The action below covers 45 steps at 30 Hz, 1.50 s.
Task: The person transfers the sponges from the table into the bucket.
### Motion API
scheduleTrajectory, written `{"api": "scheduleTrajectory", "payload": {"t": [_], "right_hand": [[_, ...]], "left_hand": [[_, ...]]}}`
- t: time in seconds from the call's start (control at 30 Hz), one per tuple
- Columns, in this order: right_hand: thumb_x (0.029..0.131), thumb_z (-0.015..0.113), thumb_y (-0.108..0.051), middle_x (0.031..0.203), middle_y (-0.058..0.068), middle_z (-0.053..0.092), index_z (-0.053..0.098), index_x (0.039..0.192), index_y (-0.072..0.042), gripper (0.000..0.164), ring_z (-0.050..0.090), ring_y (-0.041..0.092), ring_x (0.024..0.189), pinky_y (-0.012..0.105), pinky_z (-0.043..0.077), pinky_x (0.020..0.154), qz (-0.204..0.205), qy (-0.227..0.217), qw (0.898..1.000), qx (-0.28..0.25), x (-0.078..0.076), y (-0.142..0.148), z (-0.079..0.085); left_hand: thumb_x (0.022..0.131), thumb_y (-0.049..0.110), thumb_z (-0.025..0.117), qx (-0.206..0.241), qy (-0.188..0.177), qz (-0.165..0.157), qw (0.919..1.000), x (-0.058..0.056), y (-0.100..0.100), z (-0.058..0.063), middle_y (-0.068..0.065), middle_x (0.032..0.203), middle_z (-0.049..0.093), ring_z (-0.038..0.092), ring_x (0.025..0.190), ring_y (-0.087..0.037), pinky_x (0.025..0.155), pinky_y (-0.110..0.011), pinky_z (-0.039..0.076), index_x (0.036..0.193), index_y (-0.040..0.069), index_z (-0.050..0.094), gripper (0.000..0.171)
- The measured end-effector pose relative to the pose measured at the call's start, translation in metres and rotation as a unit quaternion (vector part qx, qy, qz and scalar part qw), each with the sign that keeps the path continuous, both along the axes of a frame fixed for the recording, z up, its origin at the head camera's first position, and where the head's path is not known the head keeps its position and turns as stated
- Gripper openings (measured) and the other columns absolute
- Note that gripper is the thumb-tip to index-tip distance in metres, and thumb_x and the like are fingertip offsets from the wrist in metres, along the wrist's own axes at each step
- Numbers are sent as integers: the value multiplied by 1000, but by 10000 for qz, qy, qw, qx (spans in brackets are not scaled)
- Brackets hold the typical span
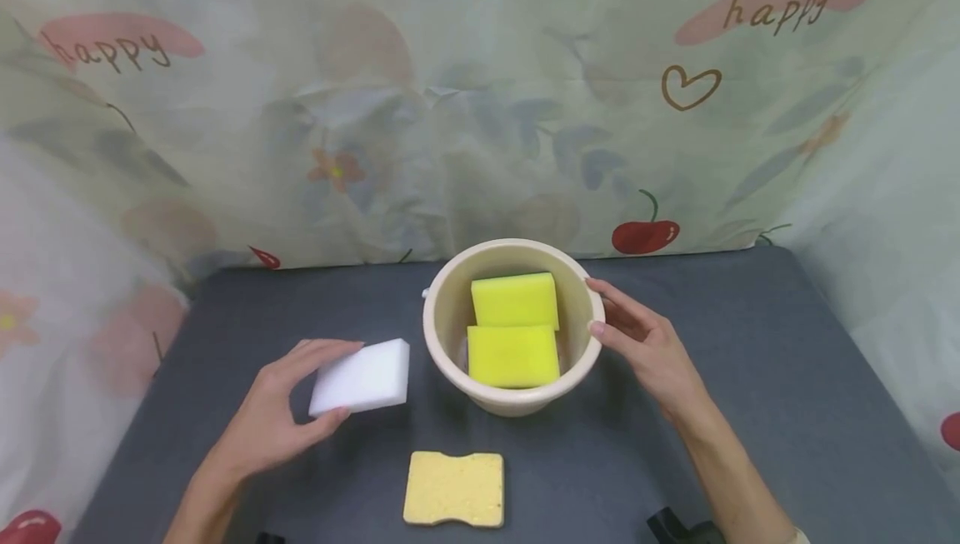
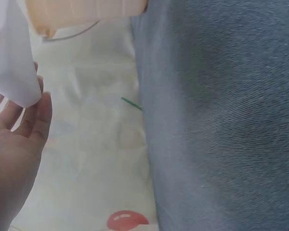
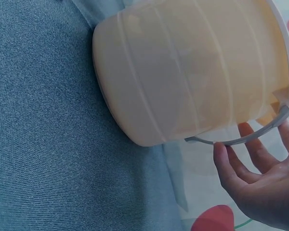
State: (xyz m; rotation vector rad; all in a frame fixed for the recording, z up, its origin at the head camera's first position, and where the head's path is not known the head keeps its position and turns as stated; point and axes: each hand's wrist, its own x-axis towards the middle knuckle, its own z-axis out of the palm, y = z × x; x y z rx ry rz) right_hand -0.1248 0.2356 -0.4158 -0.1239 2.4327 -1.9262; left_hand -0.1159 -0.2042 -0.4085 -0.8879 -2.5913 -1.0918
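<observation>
My left hand [image 1: 273, 411] pinches a white sponge block [image 1: 363, 379] between thumb and fingers, raised to the left of a cream bucket [image 1: 512, 396]. In the left wrist view the fingers lie under the white sponge [image 2: 14, 62]. Two bright yellow sponges [image 1: 513, 356] lean inside the bucket, one behind the other. My right hand [image 1: 660, 352] holds the bucket's right rim, thumb at the edge. The right wrist view shows its fingers by the grey handle [image 3: 260, 132]. A flat pale-yellow sponge [image 1: 454, 490] with notched sides lies in front of the bucket.
The bucket stands on a dark grey cloth-covered table [image 1: 750, 411]. A printed curtain [image 1: 480, 152] hangs right behind the table and along both sides. Black straps or mounts [image 1: 682, 527] show at the bottom edge.
</observation>
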Motion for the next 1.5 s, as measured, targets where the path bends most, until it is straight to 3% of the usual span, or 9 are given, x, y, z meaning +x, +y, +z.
{"api": "scheduleTrajectory", "payload": {"t": [0.1,0.33,0.63,1.1,1.5], "right_hand": [[96,68,-31,142,4,55,49,148,-28,56,55,17,126,19,44,98,-19,-18,10000,-6,-1,-1,1],[96,68,-32,143,3,54,49,148,-28,56,54,18,127,17,43,97,-49,-90,9999,53,-1,-2,5],[95,68,-33,143,3,54,49,148,-28,56,54,19,127,18,44,96,-120,-139,9998,84,0,-2,5],[95,68,-32,140,2,57,50,147,-30,55,56,17,124,18,44,95,-74,-59,9999,90,2,0,2],[95,68,-35,141,2,56,49,148,-30,57,56,18,125,21,45,97,-138,-43,9998,154,3,-2,0]], "left_hand": [[69,8,86,53,62,32,10000,-1,0,5,4,126,64,56,111,-13,82,-24,43,134,17,63,69],[71,19,90,-12,-166,186,9997,-4,8,19,10,127,63,56,112,-10,84,-23,44,135,27,62,70],[72,13,86,264,281,-569,9976,-15,32,39,7,126,63,59,112,-14,86,-25,46,133,22,63,66],[70,24,92,98,-9,-847,9964,-22,55,54,7,125,63,60,112,-11,87,-26,50,130,22,66,66],[74,32,89,10,-39,-1176,9930,-37,77,61,8,126,63,60,108,-10,85,-33,51,133,24,63,64]]}}
